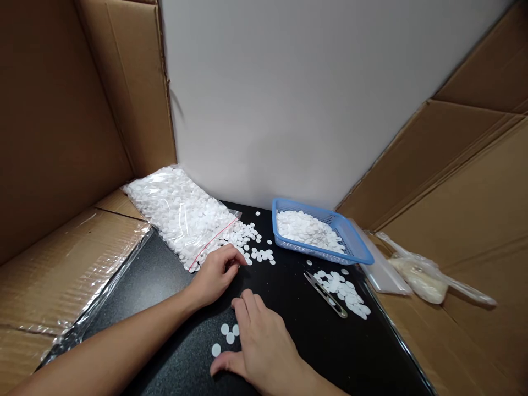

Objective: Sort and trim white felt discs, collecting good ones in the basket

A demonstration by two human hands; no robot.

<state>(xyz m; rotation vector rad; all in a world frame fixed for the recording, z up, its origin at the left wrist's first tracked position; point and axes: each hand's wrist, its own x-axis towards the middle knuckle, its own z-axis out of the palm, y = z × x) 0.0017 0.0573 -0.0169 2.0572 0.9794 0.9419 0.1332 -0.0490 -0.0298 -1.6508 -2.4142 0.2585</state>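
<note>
My left hand [218, 275] is over the black tabletop, just in front of loose white discs [262, 254] spilled by the mouth of a clear zip bag [177, 209]. Its fingers are bent, with a gap between thumb and forefinger and nothing visible in it. Closer to me, my right hand [266, 341] rests palm down with the thumb spread away from the fingers. Several white discs [230, 337] lie flat between that thumb and the fingers, one partly hidden by the hand. The zip bag, full of similar discs, has a red seal line.
A blue plastic basket [363, 250] holding many discs stands at the back right. In front of it lie thread snips [325, 294] beside a disc pile [348, 292]. Plastic sleeves [381, 272] and a tied bag [421, 278] lie right. Cardboard walls [466, 209] and a white panel [264, 99] enclose the table.
</note>
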